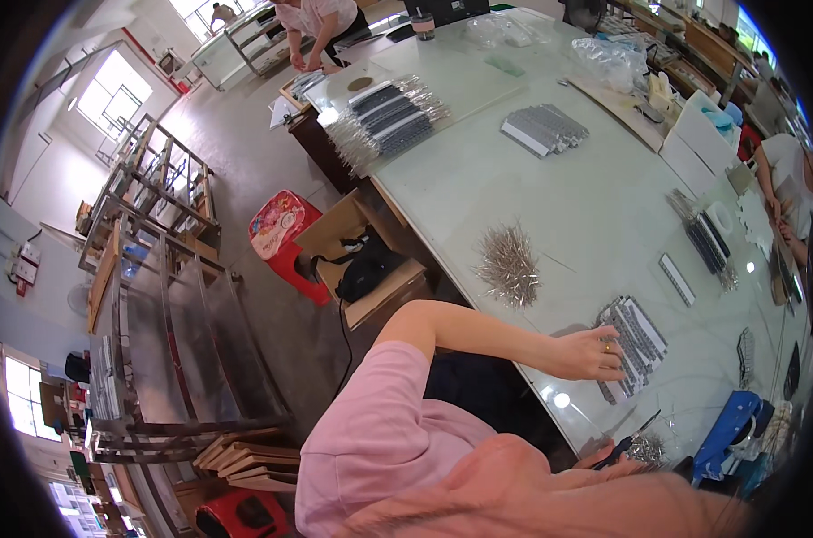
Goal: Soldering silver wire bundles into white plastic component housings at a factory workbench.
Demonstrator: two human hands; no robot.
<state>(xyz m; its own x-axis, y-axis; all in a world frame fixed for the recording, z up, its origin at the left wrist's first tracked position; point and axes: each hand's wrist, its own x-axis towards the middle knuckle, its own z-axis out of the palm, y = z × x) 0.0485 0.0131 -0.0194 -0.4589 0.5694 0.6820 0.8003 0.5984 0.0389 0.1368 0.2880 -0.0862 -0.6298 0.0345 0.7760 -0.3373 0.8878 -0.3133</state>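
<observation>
My left hand (pixel 595 352), with a ring on one finger, reaches across the table edge to a stack of grey slotted strips (pixel 640 336). Its fingers are bent and pressed together over the near side of the stack, seemingly gripping the edge of a strip. Lower down, my right hand (pixel 593 457) is partly hidden behind my body and closed around a dark-blue-handled tool (pixel 616 453) with a thin dark tip. Beside that tool lies a small heap of shiny metal pins (pixel 647 448). A larger pile of thin silvery wire pieces (pixel 510 266) rests left of the strips.
A single strip (pixel 677 279) and a dark bundle with wire ends (pixel 700 235) lie farther right. Grey strips (pixel 544 130) and wired bundles (pixel 389 118) are farther back. A blue bench device (pixel 731 435) stands lower right. A red stool (pixel 285 229) and cardboard box (pixel 384 300) flank the table.
</observation>
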